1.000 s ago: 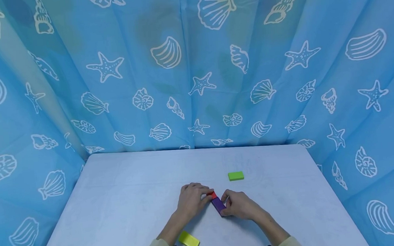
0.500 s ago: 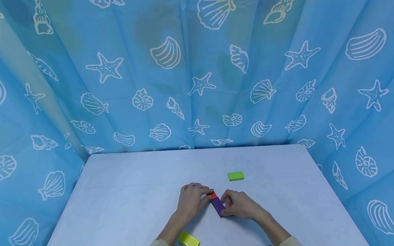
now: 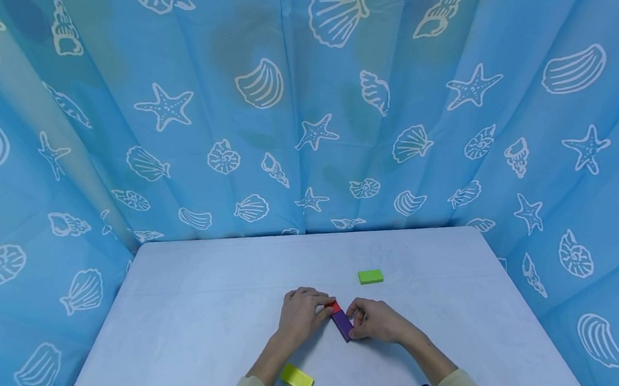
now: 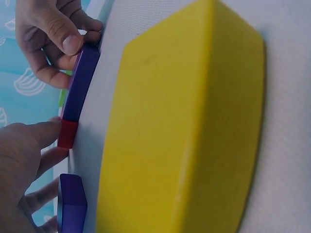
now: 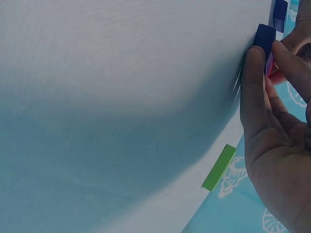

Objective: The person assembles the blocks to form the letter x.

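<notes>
A dark purple block (image 3: 343, 325) and a smaller red block (image 3: 336, 306) lie end to end in a slanting line on the white table. My left hand (image 3: 304, 314) pinches the red block (image 4: 68, 134) between thumb and forefinger. The near end of the purple block (image 4: 80, 82) is held by my right hand (image 3: 378, 322), thumb on one side and fingers on the other. A second purple block (image 4: 72, 204) shows by the other left fingers in the left wrist view; the left hand hides it in the head view.
A yellow block (image 3: 297, 380) lies near the left forearm and looms large in the left wrist view. Beyond the right hand is a green block (image 3: 370, 276). A blue shell-print curtain (image 3: 293, 127) hangs behind the white table (image 3: 186, 287) and along its sides.
</notes>
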`<state>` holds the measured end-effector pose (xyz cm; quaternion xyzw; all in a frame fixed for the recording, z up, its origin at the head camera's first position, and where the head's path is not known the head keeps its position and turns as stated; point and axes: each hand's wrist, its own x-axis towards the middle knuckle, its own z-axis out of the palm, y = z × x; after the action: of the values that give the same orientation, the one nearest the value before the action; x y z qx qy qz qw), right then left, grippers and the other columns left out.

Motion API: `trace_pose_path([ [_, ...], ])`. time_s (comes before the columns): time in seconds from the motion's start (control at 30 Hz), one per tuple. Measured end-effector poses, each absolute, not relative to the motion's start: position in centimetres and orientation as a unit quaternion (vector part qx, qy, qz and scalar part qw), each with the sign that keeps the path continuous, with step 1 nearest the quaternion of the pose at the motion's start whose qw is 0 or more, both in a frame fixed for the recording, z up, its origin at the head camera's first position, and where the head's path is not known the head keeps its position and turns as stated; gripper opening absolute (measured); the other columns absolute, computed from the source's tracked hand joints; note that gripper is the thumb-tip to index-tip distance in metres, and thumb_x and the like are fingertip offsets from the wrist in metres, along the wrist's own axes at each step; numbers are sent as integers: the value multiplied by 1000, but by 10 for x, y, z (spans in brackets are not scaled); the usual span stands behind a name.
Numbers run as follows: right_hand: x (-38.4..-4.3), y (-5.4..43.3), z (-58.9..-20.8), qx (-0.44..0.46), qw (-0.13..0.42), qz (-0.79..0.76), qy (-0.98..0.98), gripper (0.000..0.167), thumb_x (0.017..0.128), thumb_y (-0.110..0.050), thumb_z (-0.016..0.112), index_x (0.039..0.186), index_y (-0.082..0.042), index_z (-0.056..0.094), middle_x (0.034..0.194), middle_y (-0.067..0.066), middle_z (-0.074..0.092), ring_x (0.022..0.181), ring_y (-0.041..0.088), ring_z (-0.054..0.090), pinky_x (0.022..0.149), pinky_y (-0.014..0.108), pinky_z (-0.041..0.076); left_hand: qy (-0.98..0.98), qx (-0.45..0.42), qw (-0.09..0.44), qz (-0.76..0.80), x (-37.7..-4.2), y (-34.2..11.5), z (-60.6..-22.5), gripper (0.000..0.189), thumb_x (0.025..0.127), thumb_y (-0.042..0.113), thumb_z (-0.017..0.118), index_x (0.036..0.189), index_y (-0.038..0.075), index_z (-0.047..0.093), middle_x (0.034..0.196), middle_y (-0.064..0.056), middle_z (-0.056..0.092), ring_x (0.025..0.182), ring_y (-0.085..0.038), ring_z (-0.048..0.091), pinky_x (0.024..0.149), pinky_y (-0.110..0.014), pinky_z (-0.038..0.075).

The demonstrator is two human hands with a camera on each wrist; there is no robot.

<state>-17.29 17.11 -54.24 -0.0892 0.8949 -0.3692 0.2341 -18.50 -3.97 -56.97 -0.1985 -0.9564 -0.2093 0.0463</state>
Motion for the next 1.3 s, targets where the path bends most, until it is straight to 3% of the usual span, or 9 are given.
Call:
trace_pose_path([
  [0.9, -175, 170, -544, -82, 237, -371, 894, 37, 80, -18, 85, 109, -13, 64, 85, 1, 60, 72, 17, 57, 64, 32, 45, -957, -194, 45, -209, -185, -39, -569, 29, 92, 38, 74, 120, 33, 75, 115, 11, 74, 119, -19, 60, 105, -55, 42],
  [1.3, -174, 170, -544, -89, 236, -379, 890, 37, 80, -18, 85, 110, -12, 64, 85, 1, 60, 72, 17, 57, 63, 31, 46, -958, -199, 45, -203, -185, -40, -571, 34, 89, 48, 73, 120, 34, 74, 117, 11, 73, 120, -20, 59, 105, -52, 42],
])
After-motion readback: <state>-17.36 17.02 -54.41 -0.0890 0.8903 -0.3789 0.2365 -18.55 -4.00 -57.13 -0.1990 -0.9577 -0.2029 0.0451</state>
